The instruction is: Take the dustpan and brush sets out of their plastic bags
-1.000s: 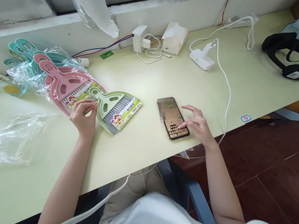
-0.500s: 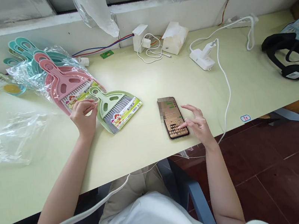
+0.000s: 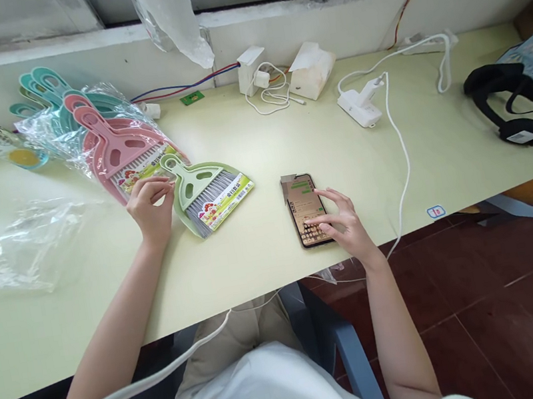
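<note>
A smartphone (image 3: 305, 207) lies face up on the table, its screen showing a chat and a keyboard. Over its lower right part reaches my right hand (image 3: 349, 227), open, with a finger at the keyboard and the others spread. My left hand (image 3: 151, 211) rests on the table with fingertips pinched together, beside the left edge of a green dustpan and brush set (image 3: 207, 192). Whatever the pinch holds, if anything, is too small to tell. Behind that hand lie pink dustpan sets (image 3: 119, 145), partly in clear plastic, and teal ones (image 3: 59, 101).
A crumpled clear plastic bag (image 3: 16, 249) lies at left. Near the wall are a white charger with cable (image 3: 261, 79), a torn white box (image 3: 311, 71) and a power adapter (image 3: 360, 107) whose cord runs over the table edge. A black strapped headset (image 3: 514, 103) sits at right.
My right hand has moved slightly left and further over the phone, its finger shifting across the keyboard. The left hand and the dustpan sets stay in place.
</note>
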Demonstrator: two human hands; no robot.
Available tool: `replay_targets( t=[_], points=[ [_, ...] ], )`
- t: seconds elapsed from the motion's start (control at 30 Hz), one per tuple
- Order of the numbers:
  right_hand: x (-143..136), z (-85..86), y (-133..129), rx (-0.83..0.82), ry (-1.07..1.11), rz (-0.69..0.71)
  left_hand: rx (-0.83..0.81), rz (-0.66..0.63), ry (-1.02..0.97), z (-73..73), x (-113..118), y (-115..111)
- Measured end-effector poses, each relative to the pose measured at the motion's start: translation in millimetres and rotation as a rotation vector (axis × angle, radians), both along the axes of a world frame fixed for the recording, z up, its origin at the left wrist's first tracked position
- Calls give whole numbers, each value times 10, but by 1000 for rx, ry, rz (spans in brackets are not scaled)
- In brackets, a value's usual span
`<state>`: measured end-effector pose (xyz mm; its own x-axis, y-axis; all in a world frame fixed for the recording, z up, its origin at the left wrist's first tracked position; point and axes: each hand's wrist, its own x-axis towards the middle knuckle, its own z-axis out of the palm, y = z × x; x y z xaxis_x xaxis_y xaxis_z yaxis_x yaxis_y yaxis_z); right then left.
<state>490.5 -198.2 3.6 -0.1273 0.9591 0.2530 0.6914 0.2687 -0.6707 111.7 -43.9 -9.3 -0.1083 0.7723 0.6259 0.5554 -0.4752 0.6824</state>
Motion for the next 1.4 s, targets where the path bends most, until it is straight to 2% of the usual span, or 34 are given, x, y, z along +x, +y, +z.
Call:
replay_targets(
  t=[0.5,0.6,0.77,1.03,1.17,1.27,1.4],
  points=[
    [-40,-34,27,6,-139,34,-31,-4,-2,-8,-9,-10],
    [-33,-29,18,23,-64,1,-10,-19,-11,-6,-10,-10],
    [-5,-22,-15,90,103,-178,3,-1,20,-7,-25,4],
    [-12,-23,8,51,136,-187,-40,-24,4,1,-17,-3],
    [-47,-17,-21,44,145,-206,-2,-30,59,14,-78,-6],
    [-21,-101,-36,62,150,-238,6,-65,101,52,-116,-43],
    [161,-350,106,166,192,-222,44,-70,89,107,-97,-86]
  ],
)
